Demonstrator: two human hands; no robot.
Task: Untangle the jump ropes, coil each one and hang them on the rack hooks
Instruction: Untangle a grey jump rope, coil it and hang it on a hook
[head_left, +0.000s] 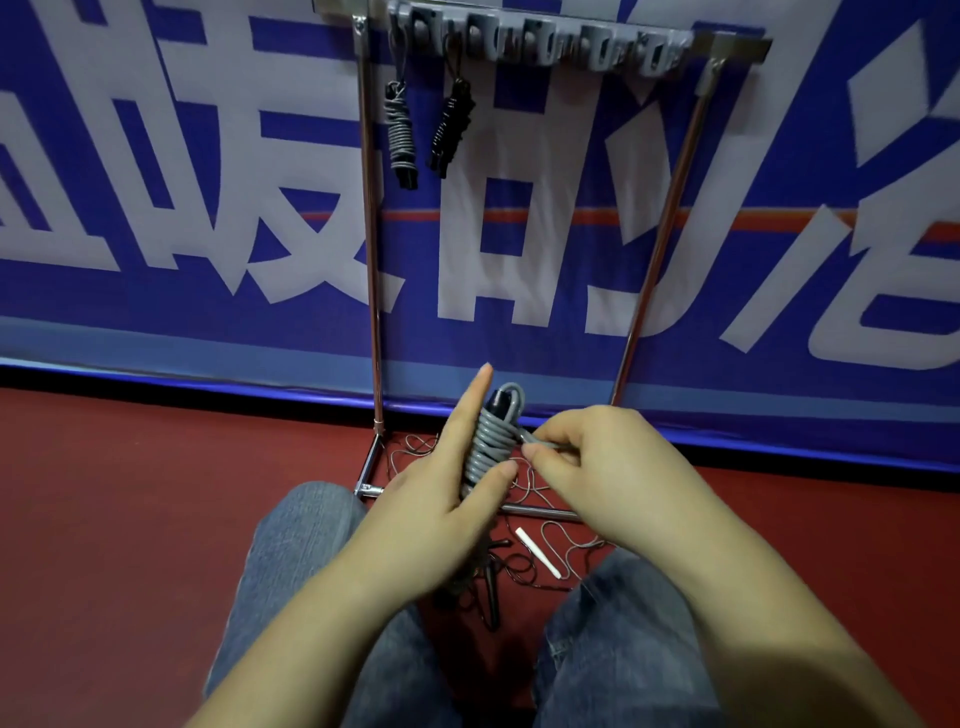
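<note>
Kneeling in front of the rack (371, 270), the person works with both hands low between its two uprights. The left hand (447, 499) holds a grey rope bundle (491, 441) upright, thumb pressed across the lower wraps and index finger stretched straight up along its side. A black handle end (497, 402) pokes out at the top of the bundle under a loop of the grey cord. The right hand (597, 457) is just right of the bundle, fingertips pinching the loose grey tail (540, 440) where it leaves the coils.

High on the rack, a bar of grey hooks (540, 44) runs across the top. Two finished bundles hang from its left end: a grey coiled rope (400, 130) nearest the left upright and a black coiled rope (451, 130) just beside it.

At the foot of the rack, thin loose cord (566, 551) lies in tangles on the red floor (130, 493), spilling over the base bar (540, 510). A white handle (537, 552) rests among it, and dark handles (491, 592) lie nearer the person's knees, though how many I cannot quite tell from here. Blue jeans (291, 561) frame the pile on both sides. Behind the rack stretches a blue banner (156, 182) with large white characters.
</note>
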